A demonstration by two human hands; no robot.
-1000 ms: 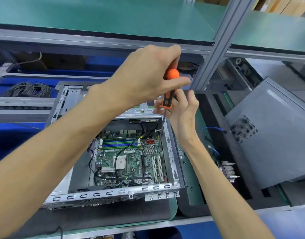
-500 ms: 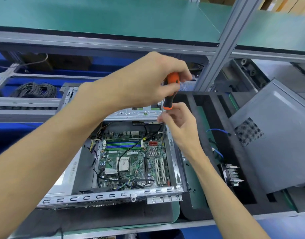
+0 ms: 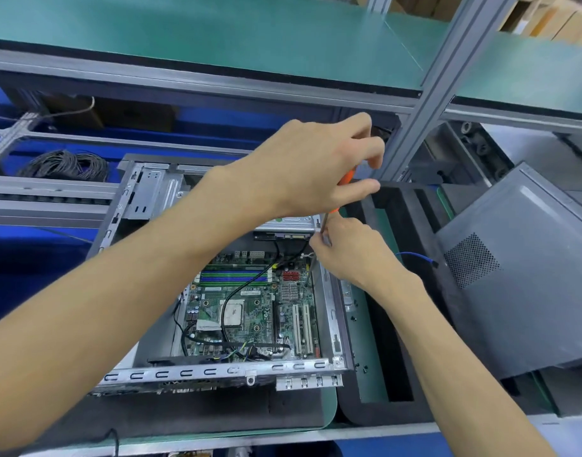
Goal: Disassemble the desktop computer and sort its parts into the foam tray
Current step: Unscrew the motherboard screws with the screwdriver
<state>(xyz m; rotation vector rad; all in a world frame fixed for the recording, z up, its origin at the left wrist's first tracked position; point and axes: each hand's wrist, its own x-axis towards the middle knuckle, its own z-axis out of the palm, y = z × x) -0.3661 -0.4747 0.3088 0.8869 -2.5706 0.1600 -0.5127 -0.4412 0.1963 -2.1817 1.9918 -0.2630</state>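
Note:
The open computer case (image 3: 217, 371) lies on the bench with its green motherboard (image 3: 250, 308) showing inside. My left hand (image 3: 316, 173) grips the orange handle of a screwdriver (image 3: 346, 178) from above, at the case's far right corner. The thin metal shaft (image 3: 324, 225) points down into that corner. My right hand (image 3: 352, 252) pinches the lower part of the shaft just above the case's right wall. The tip is hidden behind my fingers. The black foam tray (image 3: 398, 291) lies right of the case.
A grey side panel (image 3: 520, 268) leans over the tray's right side. A blue cable (image 3: 414, 257) lies in the tray. An aluminium post (image 3: 428, 94) rises just behind my hands, under a green shelf (image 3: 217, 31). A coil of black wire (image 3: 65, 164) sits far left.
Both hands have lowered toward the case's far right corner. My right hand went from open fingers beside the handle to a pinch on the shaft lower down.

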